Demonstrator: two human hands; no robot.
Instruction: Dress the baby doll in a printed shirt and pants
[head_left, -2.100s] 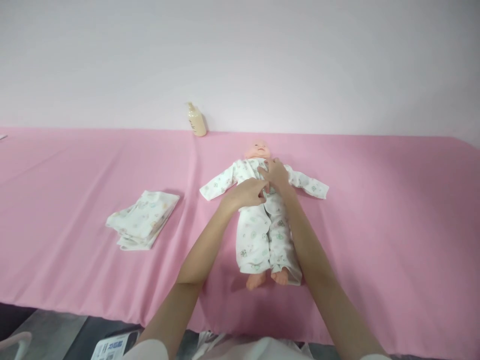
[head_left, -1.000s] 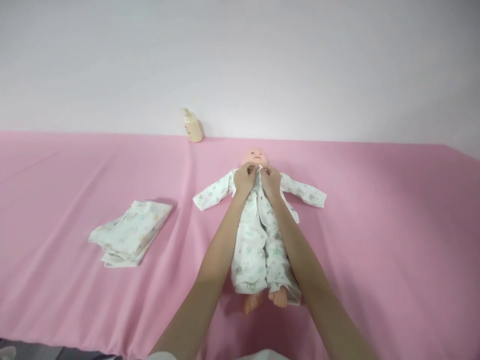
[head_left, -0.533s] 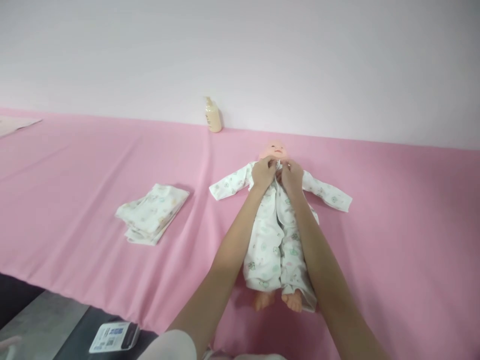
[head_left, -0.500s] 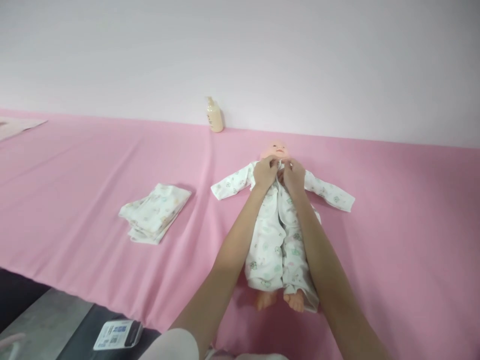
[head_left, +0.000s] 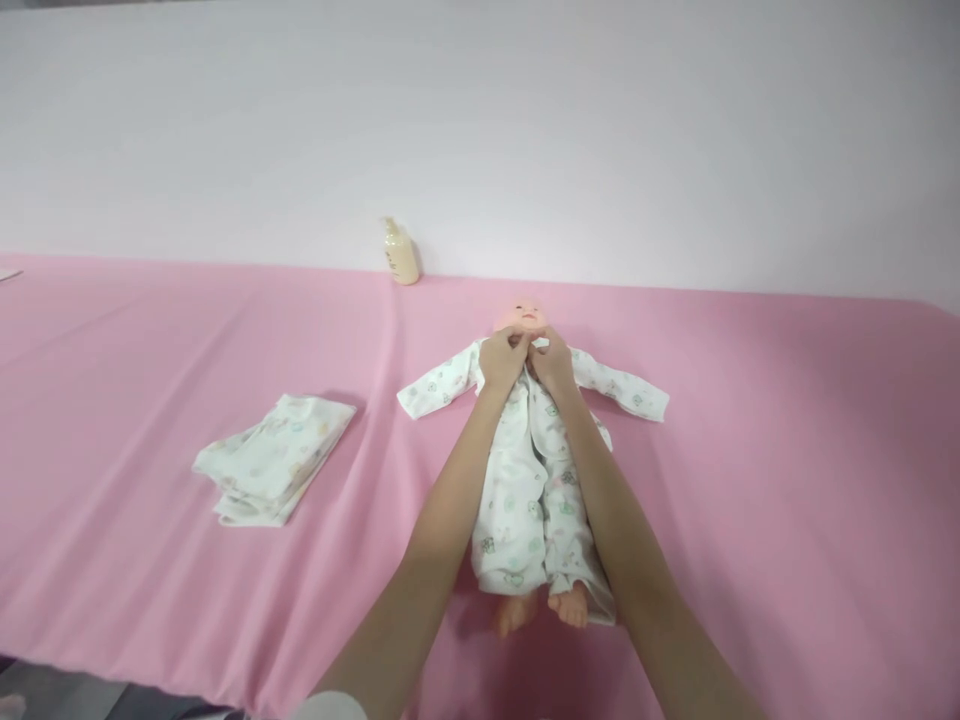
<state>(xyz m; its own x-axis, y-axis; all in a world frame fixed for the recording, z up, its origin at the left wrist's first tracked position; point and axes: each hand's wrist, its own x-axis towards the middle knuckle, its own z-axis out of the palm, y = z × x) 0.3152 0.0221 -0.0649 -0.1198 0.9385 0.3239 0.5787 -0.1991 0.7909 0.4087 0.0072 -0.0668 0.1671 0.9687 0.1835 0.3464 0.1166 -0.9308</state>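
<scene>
Onesie edges are what I'm working on, up at the neck. My left hand and my right hand sit side by side just below the doll's chin, fingers curled inward and almost touching. Each hand looks closed on one side of the collar, though my fingers hide exactly what they are pinching, and I can't tell whether there is a snap under them. Below my hands, the two front edges lie lapped down the middle, with my forearms running along either side. The onesie is on a baby doll lying on its back on a pink cloth, its long sleeves spread wide and its bare feet poking out at the bottom. Off to my left lies a folded stack of printed baby clothes. Past the doll's head, a cream pump bottle stands by the wall.
</scene>
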